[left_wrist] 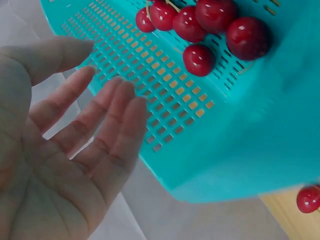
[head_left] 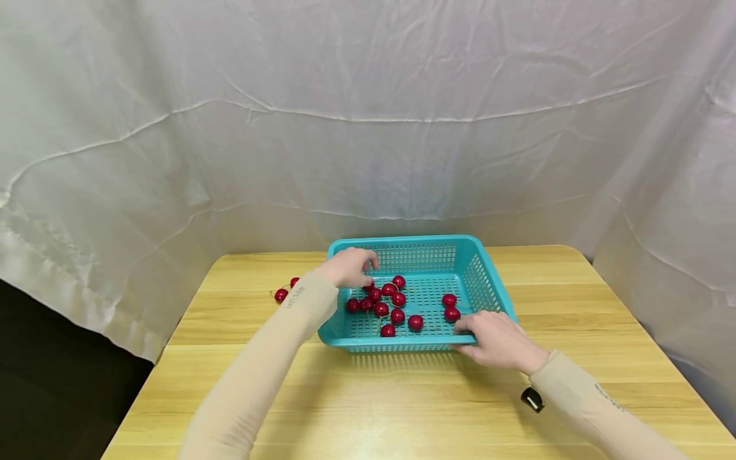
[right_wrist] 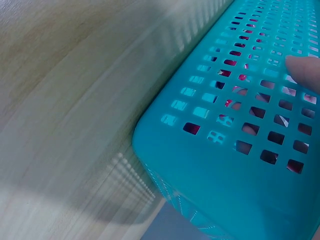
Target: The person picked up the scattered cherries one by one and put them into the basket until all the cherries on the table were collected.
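A turquoise plastic basket [head_left: 402,241] with perforated walls holds several red cherries [head_left: 415,322], most of them bunched left of its middle. Above the basket's left part is my left hand [head_left: 349,266], and the left wrist view shows its palm bare and its fingers spread and slightly bent. Nothing lies between those fingers. My right hand [head_left: 497,338] grips the near rim by the right corner. Its thumb [right_wrist: 305,72] lies against the outer wall in the right wrist view, and the fingers reach over inside. Two cherries [head_left: 451,308] sit close to those fingertips.
Left of the basket, a few cherries [head_left: 281,295] rest on the wooden table [head_left: 241,377], partly behind my left forearm. Pale fabric [head_left: 425,160] hangs behind and at both sides of the table. A small black object [head_left: 532,399] is at my right wrist.
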{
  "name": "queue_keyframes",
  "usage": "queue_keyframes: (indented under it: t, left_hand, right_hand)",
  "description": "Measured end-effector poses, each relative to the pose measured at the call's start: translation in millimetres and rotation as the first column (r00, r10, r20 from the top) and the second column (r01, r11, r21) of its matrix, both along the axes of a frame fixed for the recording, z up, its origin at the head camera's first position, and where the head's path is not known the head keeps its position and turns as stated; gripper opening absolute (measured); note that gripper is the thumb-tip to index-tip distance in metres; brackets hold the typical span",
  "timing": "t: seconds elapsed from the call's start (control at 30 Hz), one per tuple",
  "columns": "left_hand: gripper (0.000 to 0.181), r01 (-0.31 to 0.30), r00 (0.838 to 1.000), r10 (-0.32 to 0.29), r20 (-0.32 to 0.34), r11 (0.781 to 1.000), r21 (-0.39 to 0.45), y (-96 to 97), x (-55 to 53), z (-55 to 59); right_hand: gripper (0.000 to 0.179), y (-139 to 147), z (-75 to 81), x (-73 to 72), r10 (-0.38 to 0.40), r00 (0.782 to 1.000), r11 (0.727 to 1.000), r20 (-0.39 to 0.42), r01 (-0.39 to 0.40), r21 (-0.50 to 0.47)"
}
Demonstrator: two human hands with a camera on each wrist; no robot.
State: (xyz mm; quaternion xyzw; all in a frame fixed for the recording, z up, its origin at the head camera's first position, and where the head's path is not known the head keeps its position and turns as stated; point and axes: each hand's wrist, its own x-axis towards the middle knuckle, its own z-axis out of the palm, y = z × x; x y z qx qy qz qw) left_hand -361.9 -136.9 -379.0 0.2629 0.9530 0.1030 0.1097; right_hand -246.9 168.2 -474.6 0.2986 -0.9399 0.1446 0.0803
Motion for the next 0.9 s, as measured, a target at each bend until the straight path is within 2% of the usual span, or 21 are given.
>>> queue_keyframes:
  t: [0.17, 0.27, 0.5, 0.9]
  left_hand:
    - [0.028, 0.025, 0.997, -0.019, -0.080, 0.997, 0.070, -11.8, -2.2, -0.9]
    - [0.027, 0.017, 0.992, -0.004, -0.126, 0.995, 0.102, -20.0, -4.2, -1.2]
    - [0.033, -0.064, 0.979, 0.091, -0.183, 0.987, 0.151, -38.3, -8.2, -1.2]
    - [0.045, -0.180, 0.952, 0.231, -0.203, 0.954, 0.239, -69.0, -6.6, 1.4]
  right_hand:
    - [0.010, 0, -0.3, -0.2, 0.000, 1.000, 1.000, 0.001, 0.000, 0.001]
    - [0.010, -1, -0.1, 0.0, 0.000, 1.000, 1.000, 0.000, 0.000, 0.001]
    - [0.011, -1, 0.4, 0.7, -0.010, 1.000, 1.000, 0.000, 0.010, 0.008]
    - [0.010, -1, 1.0, 0.9, -0.007, 1.000, 1.000, 0.002, 0.007, 0.007]
